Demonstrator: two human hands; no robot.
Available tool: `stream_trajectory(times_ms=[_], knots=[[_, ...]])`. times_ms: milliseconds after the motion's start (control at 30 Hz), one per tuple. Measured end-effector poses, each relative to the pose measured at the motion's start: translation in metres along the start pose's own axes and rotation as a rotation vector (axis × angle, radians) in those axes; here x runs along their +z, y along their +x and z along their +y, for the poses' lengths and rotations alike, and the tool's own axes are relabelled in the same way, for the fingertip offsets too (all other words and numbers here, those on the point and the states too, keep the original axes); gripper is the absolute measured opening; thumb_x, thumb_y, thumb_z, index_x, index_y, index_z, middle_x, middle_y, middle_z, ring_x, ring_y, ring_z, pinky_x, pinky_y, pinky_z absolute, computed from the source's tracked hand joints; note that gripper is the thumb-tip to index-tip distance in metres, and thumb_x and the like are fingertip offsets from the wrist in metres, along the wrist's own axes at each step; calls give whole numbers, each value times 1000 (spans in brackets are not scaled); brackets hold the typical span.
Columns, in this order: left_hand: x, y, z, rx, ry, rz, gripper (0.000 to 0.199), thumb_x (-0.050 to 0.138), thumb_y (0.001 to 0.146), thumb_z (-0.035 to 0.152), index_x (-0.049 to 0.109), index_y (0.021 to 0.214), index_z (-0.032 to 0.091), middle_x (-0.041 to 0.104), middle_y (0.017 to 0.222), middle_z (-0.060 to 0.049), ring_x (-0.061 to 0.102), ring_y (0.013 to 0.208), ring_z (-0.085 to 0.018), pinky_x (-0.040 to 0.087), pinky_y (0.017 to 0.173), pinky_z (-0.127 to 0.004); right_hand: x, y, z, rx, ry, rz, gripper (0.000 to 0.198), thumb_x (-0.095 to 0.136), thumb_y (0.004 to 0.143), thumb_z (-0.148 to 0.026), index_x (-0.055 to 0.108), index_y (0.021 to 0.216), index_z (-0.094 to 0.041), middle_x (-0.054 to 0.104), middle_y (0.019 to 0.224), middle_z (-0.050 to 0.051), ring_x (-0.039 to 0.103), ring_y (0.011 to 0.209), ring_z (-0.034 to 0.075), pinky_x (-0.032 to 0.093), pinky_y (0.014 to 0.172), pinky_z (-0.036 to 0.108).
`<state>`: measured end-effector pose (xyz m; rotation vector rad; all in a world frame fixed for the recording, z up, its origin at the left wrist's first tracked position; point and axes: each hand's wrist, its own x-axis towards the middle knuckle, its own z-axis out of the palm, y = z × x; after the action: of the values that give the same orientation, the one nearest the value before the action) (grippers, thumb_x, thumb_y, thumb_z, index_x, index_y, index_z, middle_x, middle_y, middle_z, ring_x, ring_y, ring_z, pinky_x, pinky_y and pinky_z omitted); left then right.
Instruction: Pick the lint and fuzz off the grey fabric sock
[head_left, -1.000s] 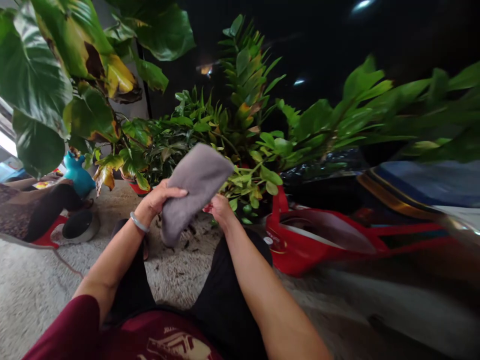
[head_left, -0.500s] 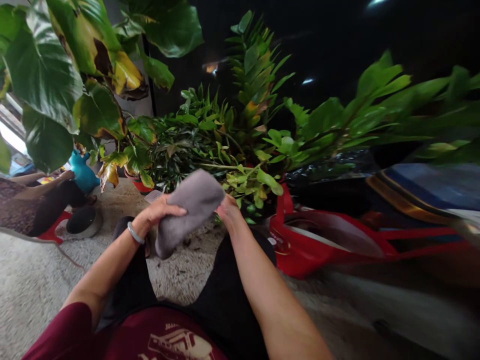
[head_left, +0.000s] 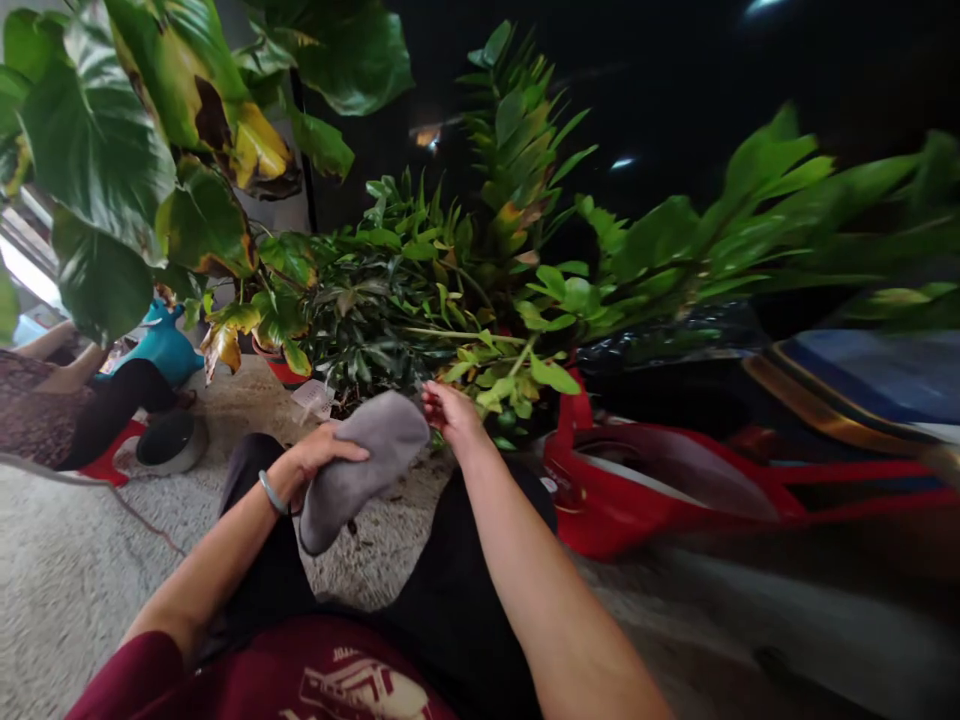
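Observation:
My left hand [head_left: 322, 455] grips a soft grey oblong fabric piece [head_left: 367, 455], thumb on top and the other fingers hidden beneath. It has rounded ends, like an insole or a folded cloth; which one I cannot tell. Just off its upper right end is my right hand [head_left: 450, 412], its fingers curled together. Whether something small sits between those fingertips is not visible. Behind my left hand lies a small clear plastic packet [head_left: 313, 398].
Leafy potted plants [head_left: 420, 260] crowd the space ahead. On the right stands an open red bag [head_left: 622, 510]. Another person's dark-trousered leg [head_left: 112, 410] shows at the left, near a teal animal-shaped object [head_left: 169, 350] and a dark round pot [head_left: 171, 442]. Rough concrete floor [head_left: 82, 580] lies below.
The grey fabric piece has moved down and slightly left with my left hand. My right hand, earlier at its end, is now apart from it with the fingers curled.

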<state>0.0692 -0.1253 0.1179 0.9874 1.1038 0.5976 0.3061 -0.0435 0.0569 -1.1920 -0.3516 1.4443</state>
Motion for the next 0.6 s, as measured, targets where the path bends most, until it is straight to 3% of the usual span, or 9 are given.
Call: stream_trajectory(times_ms=[67,167,233,300,367,467,533,600], knots=[[-7,-3,35,159,-82,9,42,91,53,29,79,91,17,78,85,-6,70,73,-23,57,73,-36,2,-1,1,0,-5,-14,16,75,80,-22,61,72,-19,61,51,-5,48,34,7,43,35,19],[-16,8,86,401,-190,142,51,91,53,30,77,100,17,79,94,-6,72,81,-23,58,76,-33,6,-3,2,-2,-10,-32,14,74,81,-23,63,75,-19,61,51,-6,48,34,8,46,36,20],[-18,21,96,446,-245,256,50,89,55,31,76,102,17,79,95,-6,73,85,-24,58,79,-32,7,-3,3,-4,-9,-46,14,75,81,-24,63,76,-20,62,53,-6,49,35,8,47,37,20],[-16,30,78,371,-246,364,45,88,56,31,76,97,16,79,90,-7,72,81,-24,58,76,-33,8,-3,5,-8,-7,-52,15,77,80,-25,63,76,-20,62,54,-6,49,35,8,48,37,20],[-14,29,42,223,-182,424,38,89,54,29,76,87,15,78,82,-7,71,74,-23,58,71,-34,7,-2,6,-9,-8,-43,17,78,79,-25,62,75,-20,62,53,-6,49,35,8,47,36,20],[-16,7,-3,-1,-89,276,36,91,49,28,77,80,15,78,77,-8,70,70,-24,58,69,-35,5,1,6,-1,-14,-25,16,77,79,-23,62,75,-19,62,52,-5,49,34,8,45,34,19],[-24,-13,-4,-12,-105,177,40,92,49,29,78,83,15,78,79,-8,71,69,-24,58,70,-35,4,2,6,4,-14,-27,15,76,79,-22,62,74,-19,63,53,-5,48,34,8,46,35,19],[-36,-27,22,113,-166,205,45,92,50,29,78,90,14,79,83,-8,71,71,-24,59,73,-35,4,1,6,5,-14,-39,16,75,80,-21,61,73,-19,63,53,-5,48,35,7,47,35,19]])
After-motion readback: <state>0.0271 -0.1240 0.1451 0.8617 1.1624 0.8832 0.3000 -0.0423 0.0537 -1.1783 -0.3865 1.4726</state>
